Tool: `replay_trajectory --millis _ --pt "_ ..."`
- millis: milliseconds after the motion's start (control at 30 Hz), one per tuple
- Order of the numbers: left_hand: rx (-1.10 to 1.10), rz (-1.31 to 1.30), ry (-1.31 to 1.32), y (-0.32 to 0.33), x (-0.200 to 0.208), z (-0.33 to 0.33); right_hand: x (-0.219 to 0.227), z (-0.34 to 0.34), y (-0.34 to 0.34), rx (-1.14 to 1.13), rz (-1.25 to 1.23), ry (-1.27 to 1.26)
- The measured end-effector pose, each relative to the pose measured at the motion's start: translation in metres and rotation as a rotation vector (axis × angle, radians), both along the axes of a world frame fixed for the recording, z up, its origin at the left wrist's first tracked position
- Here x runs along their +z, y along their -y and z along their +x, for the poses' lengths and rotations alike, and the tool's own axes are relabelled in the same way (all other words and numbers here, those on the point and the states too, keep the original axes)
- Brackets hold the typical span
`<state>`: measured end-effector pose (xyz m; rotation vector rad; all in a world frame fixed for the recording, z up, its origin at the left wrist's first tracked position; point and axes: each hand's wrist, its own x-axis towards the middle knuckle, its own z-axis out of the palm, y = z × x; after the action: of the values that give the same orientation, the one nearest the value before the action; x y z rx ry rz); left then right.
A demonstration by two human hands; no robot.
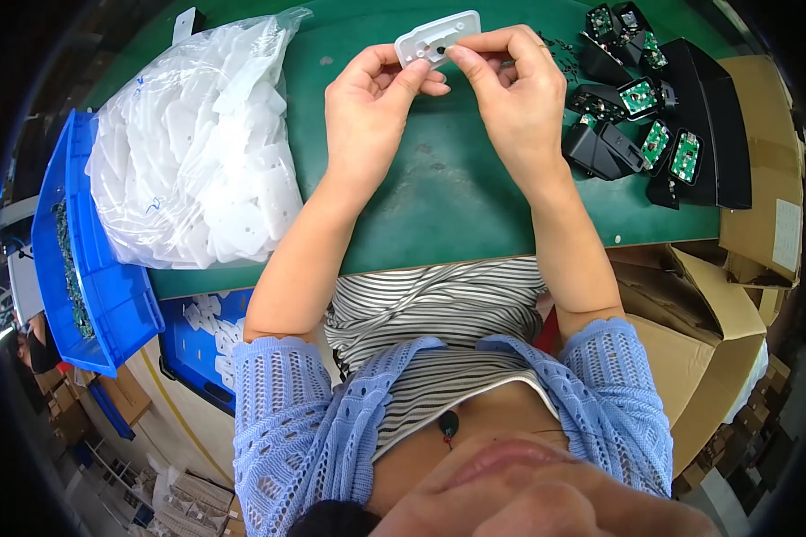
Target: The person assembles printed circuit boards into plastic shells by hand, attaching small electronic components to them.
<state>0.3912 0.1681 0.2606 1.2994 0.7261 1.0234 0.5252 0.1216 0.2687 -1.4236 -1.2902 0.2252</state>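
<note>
Over the far middle of the green table, a white plastic cover (461,25) is held tilted, its inner side with raised posts facing me. My left hand (372,103) grips its left end between thumb and fingers. At the cover's face, the closed thumb and forefinger of my right hand (521,94) meet a small black part (441,51). Whether that part is seated in the cover or only pinched cannot be made out. More small black pieces (564,61) lie scattered just right of my right hand.
A clear bag of white plastic covers (197,152) fills the table's left. Beside it hangs a blue bin (107,259) with small dark-green parts. At right, several black housings (613,148) with green circuit boards sit by a black tray (703,125). Open cardboard boxes (681,358) stand lower right.
</note>
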Motion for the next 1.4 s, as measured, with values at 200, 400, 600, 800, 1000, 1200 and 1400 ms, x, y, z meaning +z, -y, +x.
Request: replay_trajectory --millis 200,400,600,800,1000,1200,1400 --pt "-0.011 0.010 0.015 0.003 0.002 0.002 -0.008 0.005 -0.003 0.091 -0.036 -0.134" --pt "0.029 0.207 0.032 0.002 -0.002 0.005 -0.005 0.011 -0.003 0.213 -0.169 -0.310" --pt "0.055 0.213 0.045 0.002 0.006 0.003 -0.004 0.015 -0.004 0.184 -0.036 -0.346" --pt "-0.007 0.075 0.059 0.004 0.010 -0.002 0.005 0.014 -0.004 0.285 -0.012 -0.160" --pt "-0.062 0.004 0.001 0.003 0.008 -0.005 0.007 0.021 -0.001 0.343 -0.228 -0.344" --pt "-0.107 -0.066 0.040 0.000 0.013 0.003 0.002 0.018 -0.002 0.196 -0.182 -0.344" --pt "-0.035 0.048 -0.257 -0.023 0.006 -0.014 0.007 0.015 0.042 -0.082 -0.033 0.109"
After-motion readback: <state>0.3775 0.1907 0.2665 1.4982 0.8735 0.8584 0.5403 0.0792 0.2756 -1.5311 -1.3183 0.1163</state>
